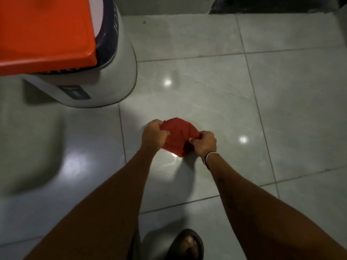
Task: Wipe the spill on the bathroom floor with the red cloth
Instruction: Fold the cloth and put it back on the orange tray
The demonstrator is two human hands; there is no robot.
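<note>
Grey floor tiles (206,81) below both hands (153,133) (204,142) gripping bunched red cloth (177,135).

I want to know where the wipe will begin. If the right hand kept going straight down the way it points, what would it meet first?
Probably bare floor tile. The right hand grips the red cloth with the left hand; nothing shows beneath it, though height above the floor is unclear.
</note>
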